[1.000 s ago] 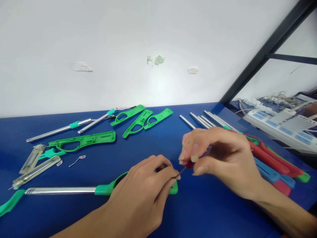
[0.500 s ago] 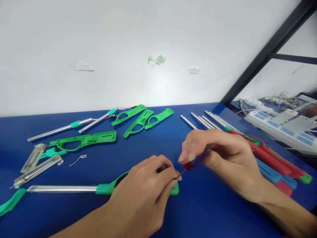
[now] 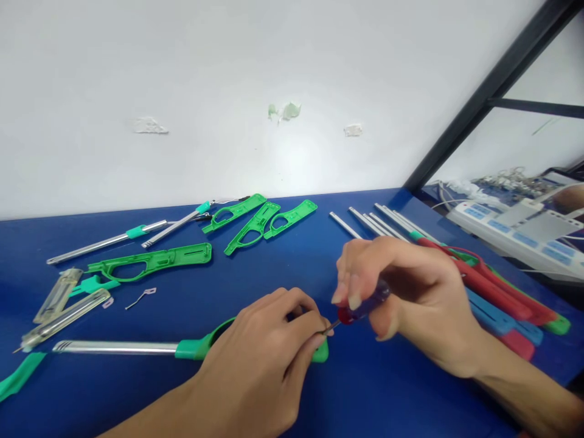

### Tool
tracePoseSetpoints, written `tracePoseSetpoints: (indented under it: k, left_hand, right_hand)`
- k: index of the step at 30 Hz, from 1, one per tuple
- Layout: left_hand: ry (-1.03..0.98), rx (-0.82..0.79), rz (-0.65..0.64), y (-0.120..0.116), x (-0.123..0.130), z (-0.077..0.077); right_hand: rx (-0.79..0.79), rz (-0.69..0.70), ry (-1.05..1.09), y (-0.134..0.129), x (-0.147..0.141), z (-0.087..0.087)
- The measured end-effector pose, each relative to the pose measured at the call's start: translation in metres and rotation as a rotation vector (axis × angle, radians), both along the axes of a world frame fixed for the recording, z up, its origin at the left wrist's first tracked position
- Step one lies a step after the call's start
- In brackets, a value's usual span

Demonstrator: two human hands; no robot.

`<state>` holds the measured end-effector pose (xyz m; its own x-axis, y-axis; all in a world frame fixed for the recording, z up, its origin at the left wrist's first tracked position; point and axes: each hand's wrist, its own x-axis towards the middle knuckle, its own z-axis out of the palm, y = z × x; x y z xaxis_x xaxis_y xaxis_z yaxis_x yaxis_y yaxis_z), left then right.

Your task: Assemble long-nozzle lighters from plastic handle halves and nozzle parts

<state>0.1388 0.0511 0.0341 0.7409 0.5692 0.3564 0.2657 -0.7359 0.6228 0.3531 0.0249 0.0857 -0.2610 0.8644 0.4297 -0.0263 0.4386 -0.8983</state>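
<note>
A green long-necked lighter (image 3: 187,348) with a silver tube (image 3: 118,347) lies across the blue table, its handle mostly covered by my left hand (image 3: 262,359). The fingers of that hand are closed around the handle, with the green end (image 3: 322,351) sticking out on the right. In my right hand (image 3: 410,298) is a small screwdriver (image 3: 350,313) with a red and purple see-through handle. Its thin shaft slants down to the lighter's handle by my left fingertips. What the tip touches is hidden there.
Green handle halves (image 3: 155,263) lie at the back and left. Clear fuel tanks (image 3: 68,319) and a small metal strip (image 3: 140,298) lie at the left. Red, blue and green lighters (image 3: 497,292) are piled at the right, by a white power strip (image 3: 515,234).
The screwdriver handle has tilted lower as my right thumb and fingers shifted on it. My left hand keeps its hold on the lighter. The camera view has moved slightly.
</note>
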Motion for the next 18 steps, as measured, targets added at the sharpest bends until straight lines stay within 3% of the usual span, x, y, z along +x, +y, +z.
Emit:
tracePoseSetpoints:
  k: [8,14,18]
  left_hand:
    - [0.011,-0.048,0.012,-0.001,0.001,0.008]
    - [0.029,-0.038,0.008,-0.003,-0.003,0.017]
    - [0.02,-0.027,0.006,-0.003,-0.005,0.016]
  right_hand:
    - [-0.025,-0.153,0.022,0.005,-0.002,-0.001]
    - [-0.087,-0.41,0.16,0.022,0.007,-0.008]
    - [-0.178,-0.464,0.007,0.026,0.006,-0.009]
